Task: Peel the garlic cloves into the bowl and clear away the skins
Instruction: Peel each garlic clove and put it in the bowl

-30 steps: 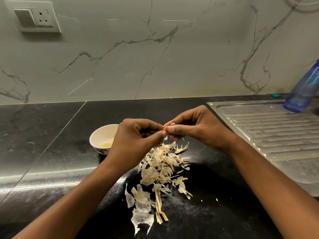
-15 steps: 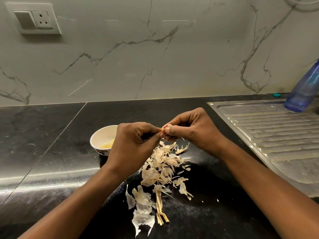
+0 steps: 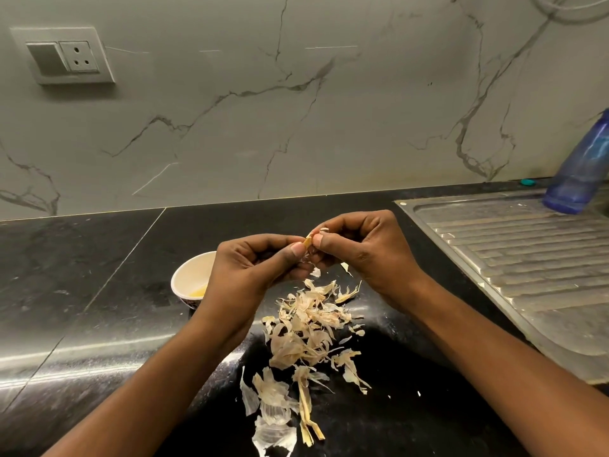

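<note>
Garlic clove (image 3: 308, 240) is pinched tight by fingers (image 3: 324, 240) of the left hand (image 3: 250, 268) and right hand (image 3: 365, 255) above the skins (image 3: 309, 324), presumably so scraps get dropped onto one heap.

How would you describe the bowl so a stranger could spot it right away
On the black countertop, look left of the pile of garlic skins. The bowl sits partly behind the left hand; it is the only round white dish, with something yellow inside.

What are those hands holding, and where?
A garlic clove, its tip pinched between the thumbs of the left hand and right hand; the rest is hidden.
</note>
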`<state>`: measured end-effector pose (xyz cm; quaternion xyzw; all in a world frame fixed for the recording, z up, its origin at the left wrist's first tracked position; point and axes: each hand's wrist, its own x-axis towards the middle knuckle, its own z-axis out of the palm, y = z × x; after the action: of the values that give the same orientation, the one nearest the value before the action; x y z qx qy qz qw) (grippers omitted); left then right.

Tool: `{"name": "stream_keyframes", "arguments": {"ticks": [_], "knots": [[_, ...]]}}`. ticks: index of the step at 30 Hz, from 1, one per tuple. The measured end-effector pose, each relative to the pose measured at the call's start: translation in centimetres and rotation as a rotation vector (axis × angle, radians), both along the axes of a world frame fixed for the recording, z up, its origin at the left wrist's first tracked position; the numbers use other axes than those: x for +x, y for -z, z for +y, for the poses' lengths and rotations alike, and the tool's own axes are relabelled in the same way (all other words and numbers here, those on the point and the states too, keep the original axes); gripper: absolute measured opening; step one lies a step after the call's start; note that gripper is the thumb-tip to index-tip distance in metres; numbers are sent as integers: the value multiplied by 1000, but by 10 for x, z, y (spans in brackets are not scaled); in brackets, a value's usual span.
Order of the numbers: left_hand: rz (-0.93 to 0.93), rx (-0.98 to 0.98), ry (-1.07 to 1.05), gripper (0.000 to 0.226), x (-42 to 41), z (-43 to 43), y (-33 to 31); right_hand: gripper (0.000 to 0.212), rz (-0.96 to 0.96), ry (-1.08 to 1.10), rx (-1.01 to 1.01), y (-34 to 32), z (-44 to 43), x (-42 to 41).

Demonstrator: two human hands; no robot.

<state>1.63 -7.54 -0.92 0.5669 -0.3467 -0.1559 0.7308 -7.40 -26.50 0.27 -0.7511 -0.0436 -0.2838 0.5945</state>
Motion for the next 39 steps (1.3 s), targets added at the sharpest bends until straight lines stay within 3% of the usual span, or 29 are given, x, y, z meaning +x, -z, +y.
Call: {"name": "stream_keyframes", "arguments": {"ticks": [2, 3, 6, 8, 14, 18, 25, 32, 39], "knots": [[46, 4, 8, 22, 0, 0, -2, 8, 5, -1, 6, 0, -1, 0], [-29, 32, -18, 21, 0, 0, -2, 8, 6, 3, -8, -1, -2, 0], [-457, 175, -249, 22, 3, 3, 0, 8, 0, 63, -185, 0, -5, 1], [-625, 217, -360, 27, 4, 5, 0, 7, -9, 115, -336, 2, -6, 2], [-752, 260, -340, 21, -4, 4, 0, 8, -35, 110, -503, 6, 0, 5], [-633, 246, -321, 18, -1, 1, 5, 10, -23, 88, -507, 9, 2, 7], [-296, 12, -148, 24, -3, -1, 0, 10, -8, 20, -296, 2, -1, 5], [-36, -86, -85, 28, -6, 0, -4, 10, 11, 17, -277, 0, -3, 3], [30, -120, -68, 30, -6, 0, -6, 7, 4, 2, -244, -5, -8, 0]]}}
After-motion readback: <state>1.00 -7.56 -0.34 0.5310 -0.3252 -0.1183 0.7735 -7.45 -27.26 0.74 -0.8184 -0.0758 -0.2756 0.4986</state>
